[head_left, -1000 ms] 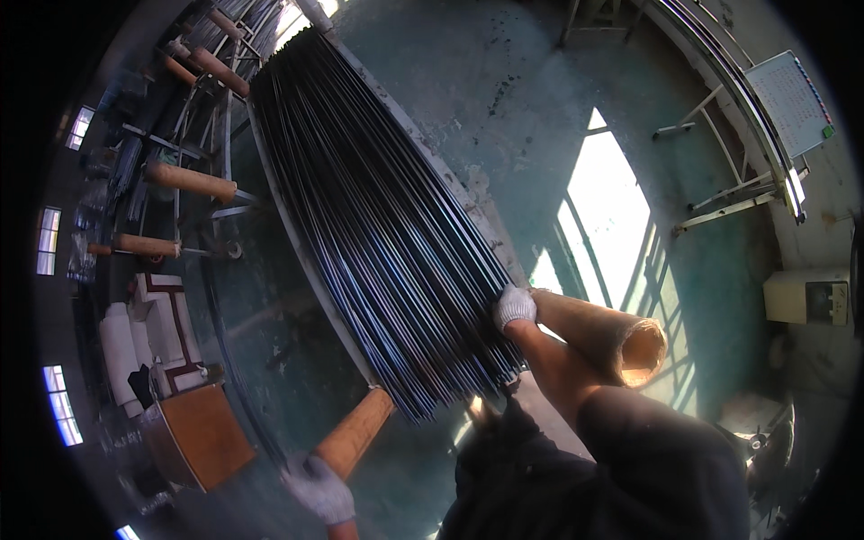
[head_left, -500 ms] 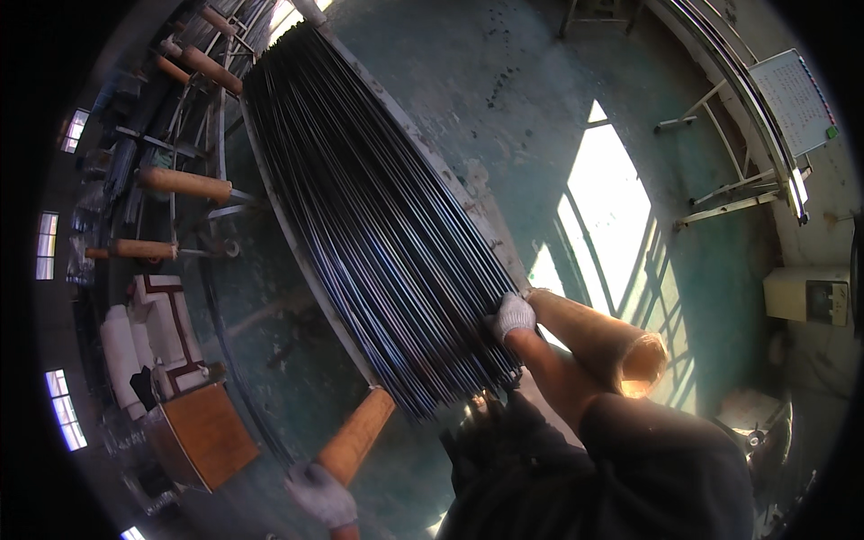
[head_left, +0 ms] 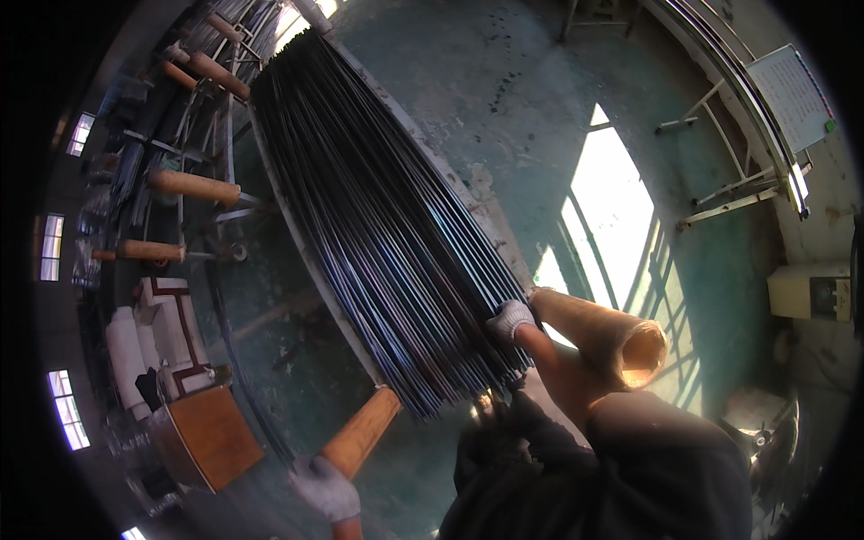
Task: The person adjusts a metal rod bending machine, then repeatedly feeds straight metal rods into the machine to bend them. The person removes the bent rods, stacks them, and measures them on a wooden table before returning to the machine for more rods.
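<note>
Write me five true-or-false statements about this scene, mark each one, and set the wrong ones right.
1. The right hand is at the near right part of the long dark rods. True.
2. The left hand is on the rods too. False: it is at the near end of the lower-left brown tube.
3. The brown tube on the right is capped at its near end. False: that end is open and hollow.
4. A bright patch of sunlight lies on the floor to the right of the rods. True.
5. The whiteboard is at the left of the picture. False: it is at the upper right.
</note>
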A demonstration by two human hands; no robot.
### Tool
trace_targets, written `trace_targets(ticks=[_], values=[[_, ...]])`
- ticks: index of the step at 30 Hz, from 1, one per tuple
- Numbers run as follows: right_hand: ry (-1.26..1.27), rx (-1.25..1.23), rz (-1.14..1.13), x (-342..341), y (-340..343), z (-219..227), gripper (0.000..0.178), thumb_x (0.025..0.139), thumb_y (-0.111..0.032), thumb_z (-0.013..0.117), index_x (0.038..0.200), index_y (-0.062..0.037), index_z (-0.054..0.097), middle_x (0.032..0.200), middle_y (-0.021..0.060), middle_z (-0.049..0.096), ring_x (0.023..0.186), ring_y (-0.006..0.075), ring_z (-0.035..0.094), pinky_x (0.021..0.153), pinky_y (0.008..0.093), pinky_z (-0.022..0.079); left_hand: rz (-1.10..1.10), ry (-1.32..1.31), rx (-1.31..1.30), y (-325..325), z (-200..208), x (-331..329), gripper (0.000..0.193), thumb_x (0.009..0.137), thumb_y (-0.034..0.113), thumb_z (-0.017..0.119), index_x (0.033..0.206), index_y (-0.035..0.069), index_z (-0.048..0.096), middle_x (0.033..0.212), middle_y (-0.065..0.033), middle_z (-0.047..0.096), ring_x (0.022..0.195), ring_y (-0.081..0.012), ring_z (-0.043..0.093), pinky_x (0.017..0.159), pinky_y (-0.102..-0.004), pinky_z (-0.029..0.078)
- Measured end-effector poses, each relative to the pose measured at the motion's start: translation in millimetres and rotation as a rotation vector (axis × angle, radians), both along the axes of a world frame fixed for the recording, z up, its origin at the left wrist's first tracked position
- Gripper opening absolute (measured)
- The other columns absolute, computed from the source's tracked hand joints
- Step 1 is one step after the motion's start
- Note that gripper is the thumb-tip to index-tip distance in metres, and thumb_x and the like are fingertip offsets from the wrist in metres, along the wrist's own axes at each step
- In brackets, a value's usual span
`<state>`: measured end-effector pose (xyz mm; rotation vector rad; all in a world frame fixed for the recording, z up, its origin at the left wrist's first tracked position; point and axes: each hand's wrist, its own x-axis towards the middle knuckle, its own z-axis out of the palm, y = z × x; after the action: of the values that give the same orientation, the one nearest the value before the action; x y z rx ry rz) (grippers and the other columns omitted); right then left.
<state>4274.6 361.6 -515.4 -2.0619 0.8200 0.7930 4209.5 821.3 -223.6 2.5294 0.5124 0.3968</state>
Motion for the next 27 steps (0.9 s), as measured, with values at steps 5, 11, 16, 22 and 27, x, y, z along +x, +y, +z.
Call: trace_targets(ticks=[5, 11, 16, 22, 27], values=[[-0.002, 0.431, -0.325, -14.0, -3.3, 8.4, 0.071, 0.094, -0.044, 0.093, 0.14, 0.0077, 0.078, 0.128, 0.0275, 0.084, 0.121, 0.034, 0.081, 0.108, 0.0422, 0.063, 0.016, 0.091, 0.168, -4.5, 6.1, -1.1, 0.016, 0.105, 0.011, 0.064, 0.102, -0.004, 0.07, 0.109, -0.0235, 0.07, 0.105, -0.0397, 0.068, 0.098, -0.0496, 0.053], [-0.062, 0.461, -0.327, -22.5, -14.6, 34.7, 0.068, 0.101, -0.044, 0.09, 0.141, 0.0097, 0.076, 0.121, 0.0233, 0.083, 0.11, 0.03, 0.078, 0.097, 0.0417, 0.062, -0.084, 0.114, 0.315, -4.1, 15.4, 1.2, 0.024, 0.105, 0.017, 0.061, 0.1, -0.004, 0.07, 0.108, -0.0261, 0.069, 0.105, -0.0455, 0.067, 0.097, -0.0553, 0.053], [-0.119, 0.241, -0.178, -20.5, 5.2, 72.9, 0.091, 0.104, -0.072, 0.075, 0.137, 0.0128, 0.076, 0.128, 0.0285, 0.082, 0.121, 0.038, 0.079, 0.105, 0.0483, 0.059, -0.129, 0.16, 0.396, -12.6, 28.5, 2.3, 0.019, 0.102, 0.014, 0.064, 0.1, -0.002, 0.073, 0.109, -0.0249, 0.073, 0.109, -0.0437, 0.069, 0.099, -0.0546, 0.054], [-0.155, 0.003, -0.086, -116.8, 41.8, 133.8, 0.08, 0.105, -0.067, 0.075, 0.124, 0.0101, 0.081, 0.119, 0.0326, 0.081, 0.111, 0.0483, 0.078, 0.103, 0.0545, 0.059, -0.68, -0.214, 0.721, -41.1, 34.3, -32.3, 0.008, 0.093, 0.008, 0.074, 0.099, 0.004, 0.071, 0.11, -0.0161, 0.074, 0.117, -0.0407, 0.071, 0.11, -0.0657, 0.053], [-0.064, -0.08, -0.134, -331.0, 81.9, 202.5, 0.062, 0.11, -0.051, 0.074, 0.149, -0.002, 0.072, 0.117, 0.0266, 0.082, 0.108, 0.0411, 0.081, 0.098, 0.0527, 0.062, -0.998, 0.17, -0.241, -102.8, -43.7, -87.5, 0.027, 0.097, 0.022, 0.08, 0.115, 0.001, 0.079, 0.11, -0.0197, 0.081, 0.106, -0.0416, 0.076, 0.102, -0.0491, 0.06]])
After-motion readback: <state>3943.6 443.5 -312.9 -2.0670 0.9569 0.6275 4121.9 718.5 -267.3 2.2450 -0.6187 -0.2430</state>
